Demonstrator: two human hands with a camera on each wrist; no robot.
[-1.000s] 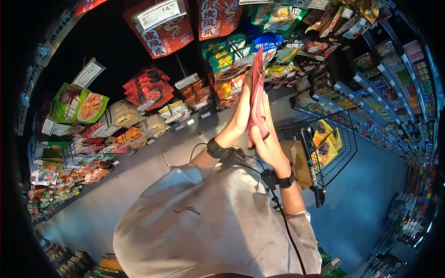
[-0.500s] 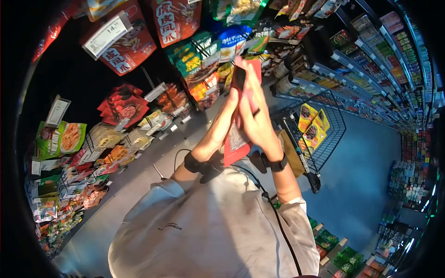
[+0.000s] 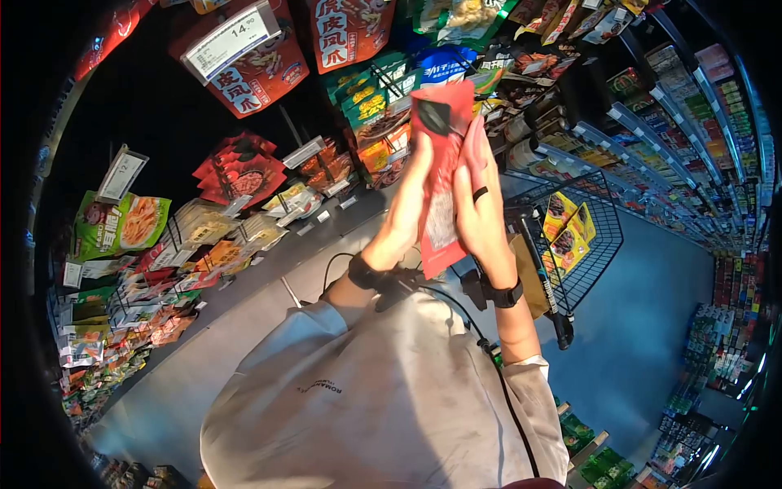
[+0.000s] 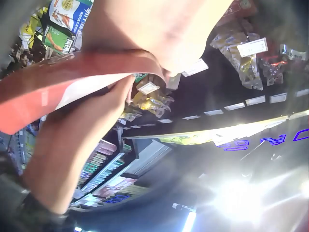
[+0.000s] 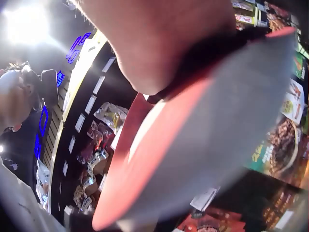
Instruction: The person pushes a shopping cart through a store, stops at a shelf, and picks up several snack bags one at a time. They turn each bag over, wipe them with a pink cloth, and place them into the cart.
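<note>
Both hands hold a red flat food pouch (image 3: 442,200) in front of the chest. Its broad face is turned up toward the head camera, showing a dark oval patch near the top and a pale printed panel lower down. My left hand (image 3: 403,208) grips its left edge, with the thumb along the front. Along the opposite edge, my right hand (image 3: 482,212) has its thumb at the front and fingers reaching up beside the pouch; a dark ring circles one finger. In the left wrist view the pouch (image 4: 29,104) bows in a curve between the hands.
A black wire shopping cart (image 3: 599,261) with yellow packs (image 3: 568,236) stands at the right. Hanging racks of snack pouches run across the front and left, including large red bags (image 3: 252,77) with price tags (image 3: 232,37). More stocked shelves line the right side.
The pouch was edge-on between flat pressed palms; it has turned its broad face to the head camera. The hands have moved apart to its two edges. The view swung left, then partly back.
</note>
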